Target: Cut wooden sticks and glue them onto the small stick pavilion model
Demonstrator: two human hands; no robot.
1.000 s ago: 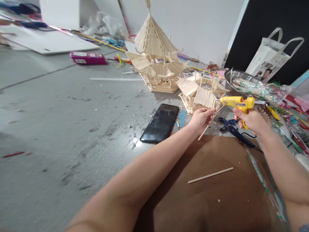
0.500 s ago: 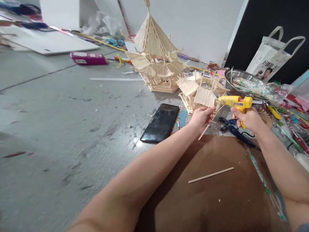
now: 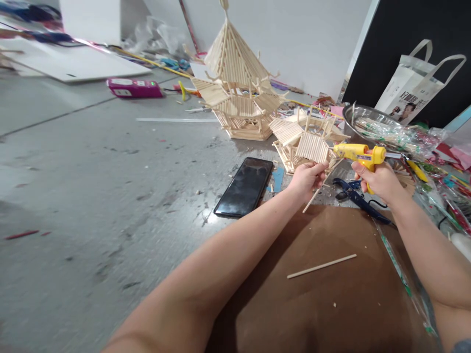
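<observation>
In my right hand [image 3: 379,179] is a yellow hot glue gun [image 3: 358,153], its nozzle pointing left at the edge of a slatted roof panel [image 3: 312,147]. My left hand [image 3: 309,179] is closed on a thin wooden stick [image 3: 312,201], which slants up past the fingers. Its fingertips are at the panel's lower right corner; whether they also grip the panel I cannot tell. That panel belongs to a small pavilion of wooden sticks [image 3: 287,132]. Behind it stands a taller stick pavilion [image 3: 243,105] with a pointed roof.
A phone [image 3: 245,186] lies left of my left hand. Blue-handled cutters [image 3: 358,198] rest below the glue gun. One loose stick [image 3: 322,266] lies on the brown mat [image 3: 287,314]. At the right are a metal bowl [image 3: 348,115] and plastic-wrapped sticks; a purple device [image 3: 134,88] sits far left.
The glue gun has shifted very slightly to the right, its nozzle a little farther from the panel's edge. My left hand and the stick stay practically in place.
</observation>
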